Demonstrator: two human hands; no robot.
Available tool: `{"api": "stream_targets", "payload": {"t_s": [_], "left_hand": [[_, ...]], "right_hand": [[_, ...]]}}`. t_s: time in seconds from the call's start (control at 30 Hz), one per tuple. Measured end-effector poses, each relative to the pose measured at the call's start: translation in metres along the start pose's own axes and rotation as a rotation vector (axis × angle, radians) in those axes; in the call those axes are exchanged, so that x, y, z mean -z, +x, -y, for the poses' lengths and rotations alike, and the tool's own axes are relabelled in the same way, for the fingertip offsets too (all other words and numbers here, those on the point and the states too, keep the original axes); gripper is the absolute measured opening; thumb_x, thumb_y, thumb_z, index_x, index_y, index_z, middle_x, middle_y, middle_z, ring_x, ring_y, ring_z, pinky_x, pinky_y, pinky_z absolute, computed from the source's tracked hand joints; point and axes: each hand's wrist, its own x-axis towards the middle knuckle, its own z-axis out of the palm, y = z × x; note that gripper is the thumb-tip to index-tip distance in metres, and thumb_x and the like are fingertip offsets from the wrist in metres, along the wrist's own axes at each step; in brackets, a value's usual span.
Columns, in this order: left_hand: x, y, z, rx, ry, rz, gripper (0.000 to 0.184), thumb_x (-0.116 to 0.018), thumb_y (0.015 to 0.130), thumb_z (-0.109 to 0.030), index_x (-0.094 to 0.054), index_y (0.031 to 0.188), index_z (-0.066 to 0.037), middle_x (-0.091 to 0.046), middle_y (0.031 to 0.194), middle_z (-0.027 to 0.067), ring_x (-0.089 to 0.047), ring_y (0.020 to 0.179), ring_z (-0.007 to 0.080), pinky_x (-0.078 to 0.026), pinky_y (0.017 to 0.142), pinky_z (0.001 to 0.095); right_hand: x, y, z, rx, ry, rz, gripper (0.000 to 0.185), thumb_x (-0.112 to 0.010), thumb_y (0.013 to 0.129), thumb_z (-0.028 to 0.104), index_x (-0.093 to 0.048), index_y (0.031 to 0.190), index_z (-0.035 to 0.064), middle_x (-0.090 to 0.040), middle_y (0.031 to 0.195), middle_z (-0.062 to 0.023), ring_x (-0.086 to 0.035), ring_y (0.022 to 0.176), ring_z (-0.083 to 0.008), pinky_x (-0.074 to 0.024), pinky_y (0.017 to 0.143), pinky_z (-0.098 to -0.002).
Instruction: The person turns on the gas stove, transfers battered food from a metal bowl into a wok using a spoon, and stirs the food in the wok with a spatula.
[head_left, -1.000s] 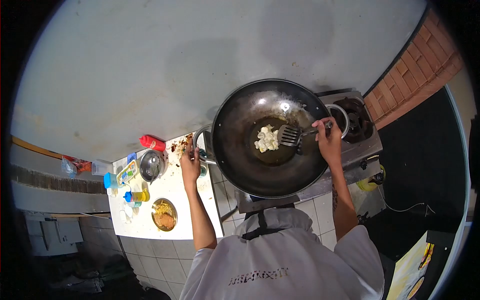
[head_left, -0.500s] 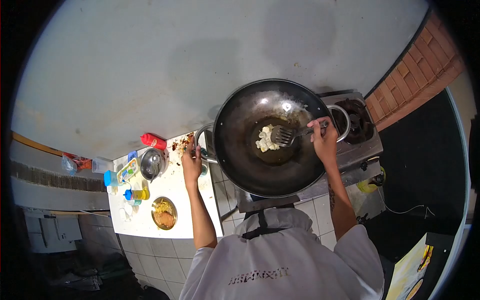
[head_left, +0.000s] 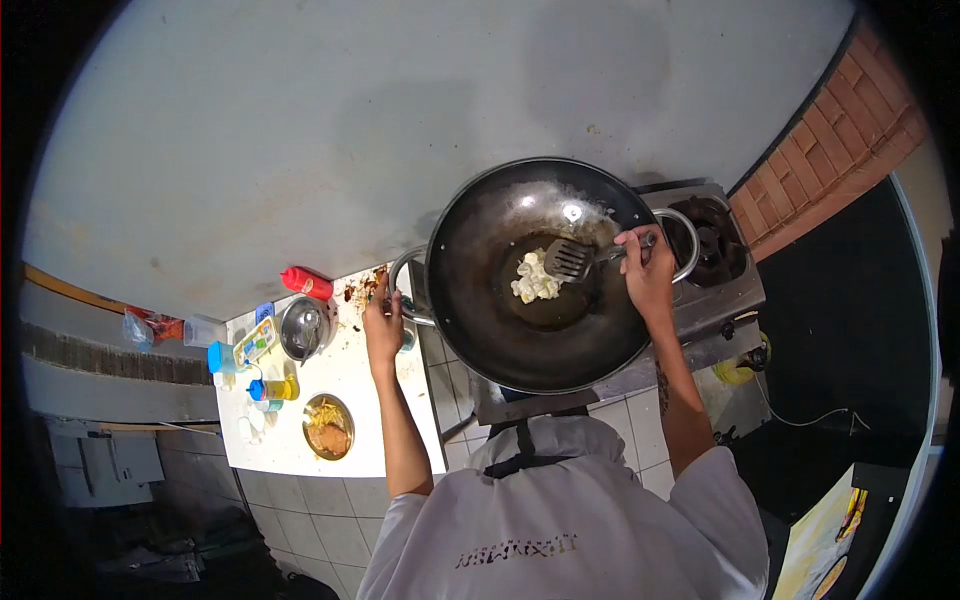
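A large black wok (head_left: 500, 340) rests on the stove, with a pale, lumpy white mass of food (head_left: 537, 275) in a shallow pool of liquid at its bottom. My right hand (head_left: 647, 262) is closed around the handle of a slotted spatula (head_left: 569, 260). The spatula's blade lies against the right edge of the food. At the wok's left side, my left hand (head_left: 382, 322) grips the metal loop handle (head_left: 399, 268); part of the grip is hidden.
On the white table (head_left: 375, 445) at left are a metal bowl (head_left: 304, 328), a red squeeze bottle (head_left: 306, 283), a blue-capped oil bottle (head_left: 275, 389) and a plate of food (head_left: 328, 427). A second burner (head_left: 708, 240) lies right of the wok. The wall (head_left: 300, 130) stands behind.
The spatula blade has shifted slightly up and right, and my right hand has tilted a little with it. My left hand and the wok stay where they were.
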Motion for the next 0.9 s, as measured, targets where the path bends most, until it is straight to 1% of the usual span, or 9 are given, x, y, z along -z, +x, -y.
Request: {"api": "stream_targets", "payload": {"t_s": [0.07,0.13,0.27,0.43,0.53,0.63,0.77,0.83,0.9], "left_hand": [[0.0,-0.001,-0.002,-0.009,0.015,-0.003,0.042,-0.055,0.096,-0.014,-0.05,0.136,0.001,-0.065,0.115,0.0222,-0.067,0.095,0.0242,-0.051,0.084,0.0357],[0.001,-0.001,-0.001,-0.017,0.031,-0.009,0.043,-0.055,0.096,-0.015,-0.05,0.136,0.001,-0.066,0.114,0.022,-0.067,0.095,0.0238,-0.051,0.083,0.0355],[-0.001,0.0,0.003,-0.033,0.019,-0.01,0.042,-0.055,0.097,-0.013,-0.05,0.136,-0.001,-0.065,0.116,0.0218,-0.067,0.094,0.0231,-0.051,0.083,0.0354],[-0.002,0.001,0.006,-0.015,-0.004,-0.004,0.041,-0.054,0.097,-0.012,-0.05,0.137,-0.001,-0.064,0.118,0.022,-0.067,0.096,0.0233,-0.051,0.085,0.0356],[-0.001,-0.001,0.002,-0.048,-0.002,-0.021,0.042,-0.055,0.096,-0.012,-0.05,0.137,-0.001,-0.064,0.119,0.0218,-0.066,0.098,0.0233,-0.051,0.086,0.0355],[0.0,-0.001,-0.001,-0.043,0.022,-0.018,0.042,-0.055,0.096,-0.013,-0.05,0.137,-0.001,-0.064,0.12,0.0218,-0.066,0.099,0.0237,-0.05,0.087,0.0358],[-0.001,-0.001,-0.002,-0.01,0.013,-0.011,0.043,-0.055,0.096,-0.013,-0.05,0.137,-0.001,-0.064,0.12,0.0219,-0.066,0.099,0.0245,-0.051,0.086,0.0358],[-0.001,-0.001,-0.001,-0.011,0.015,-0.02,0.043,-0.056,0.096,-0.013,-0.05,0.137,-0.001,-0.064,0.119,0.0219,-0.067,0.098,0.0243,-0.051,0.086,0.0357],[-0.001,0.0,0.0,0.002,0.016,-0.019,0.043,-0.056,0.096,-0.013,-0.05,0.137,-0.001,-0.066,0.115,0.022,-0.068,0.094,0.0231,-0.051,0.084,0.0356]], "right_hand": [[-0.002,0.003,0.005,0.017,-0.027,0.003,0.008,-0.053,0.097,0.007,-0.056,0.094,-0.0007,-0.068,0.082,-0.007,-0.056,0.053,-0.009,-0.0436,0.049,-0.0254],[-0.006,0.005,0.011,0.115,-0.047,0.059,0.008,-0.053,0.097,0.007,-0.056,0.096,-0.0002,-0.068,0.084,-0.0073,-0.057,0.057,-0.0096,-0.0451,0.053,-0.0256],[-0.011,0.005,0.011,0.124,-0.009,0.132,0.007,-0.053,0.097,0.007,-0.056,0.098,0.0005,-0.069,0.088,-0.0071,-0.058,0.062,-0.0098,-0.0462,0.057,-0.0259],[-0.012,0.004,0.013,0.157,0.086,0.266,0.008,-0.053,0.096,0.004,-0.056,0.102,0.0001,-0.069,0.098,-0.0095,-0.06,0.067,-0.0117,-0.0491,0.062,-0.0268],[-0.009,0.003,0.019,0.165,0.073,0.324,0.008,-0.053,0.096,0.004,-0.056,0.102,-0.0004,-0.068,0.101,-0.0107,-0.061,0.07,-0.0127,-0.0502,0.064,-0.0272],[-0.005,0.0,0.027,0.189,0.047,0.353,0.008,-0.054,0.096,0.003,-0.056,0.102,-0.0001,-0.069,0.1,-0.0103,-0.062,0.072,-0.0128,-0.05,0.064,-0.0268],[-0.003,-0.004,0.025,0.236,0.014,0.305,0.007,-0.054,0.095,0.002,-0.057,0.102,0.0005,-0.068,0.097,-0.009,-0.061,0.07,-0.0126,-0.0496,0.064,-0.0264],[-0.001,-0.004,0.032,0.169,-0.054,0.241,0.007,-0.054,0.095,0.002,-0.057,0.101,0.0012,-0.068,0.092,-0.0079,-0.06,0.067,-0.0115,-0.0487,0.063,-0.0255],[-0.004,-0.005,0.023,0.154,0.001,0.213,0.007,-0.055,0.095,0.002,-0.057,0.101,0.0013,-0.068,0.091,-0.0078,-0.059,0.066,-0.0108,-0.0481,0.062,-0.0252]]}}
